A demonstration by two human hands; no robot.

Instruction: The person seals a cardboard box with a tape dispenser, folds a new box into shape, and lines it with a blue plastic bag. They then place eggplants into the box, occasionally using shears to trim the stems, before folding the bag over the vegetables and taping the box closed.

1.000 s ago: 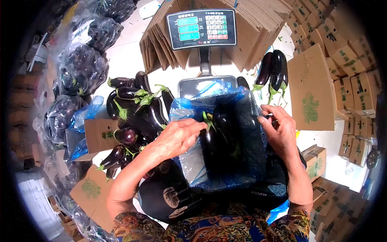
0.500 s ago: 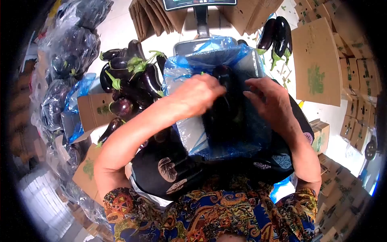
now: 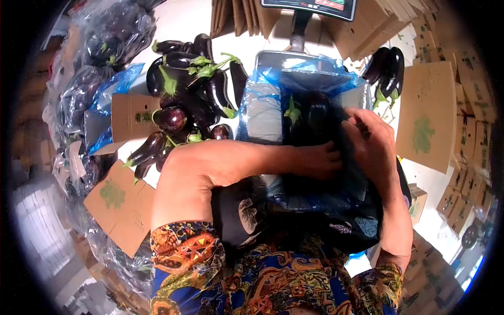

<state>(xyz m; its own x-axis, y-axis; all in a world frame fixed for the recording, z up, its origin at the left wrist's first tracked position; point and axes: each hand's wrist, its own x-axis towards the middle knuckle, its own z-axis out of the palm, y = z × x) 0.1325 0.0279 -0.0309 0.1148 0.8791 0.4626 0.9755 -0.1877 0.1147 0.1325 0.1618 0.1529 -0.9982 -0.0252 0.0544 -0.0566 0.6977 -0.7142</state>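
Note:
A box lined with a blue plastic bag (image 3: pixel 261 113) sits in front of me. Dark eggplants lie inside; one eggplant (image 3: pixel 317 111) shows at the far end, beside another with a green stem cap (image 3: pixel 293 110). My left hand (image 3: pixel 321 161) reaches down into the box, over the shaded eggplants. Its fingers are in deep shadow, so their grip cannot be made out. At the box's right side is my right hand (image 3: pixel 371 137), fingers bent and apart, with nothing visible in them. The liner's near part is dark.
A scale (image 3: pixel 296 58) stands behind the box. Loose eggplants (image 3: pixel 197 97) are heaped at left, with more eggplants (image 3: pixel 386 73) at back right. Bagged eggplants (image 3: pixel 79 100) line the far left. Cardboard (image 3: pixel 425 115) stands at right; a cardboard flap (image 3: pixel 118 202) lies at left.
My left hand has moved from above the box's far part down into it, nearer to me and rightward. The view has shifted, and a green stem cap now shows in the box.

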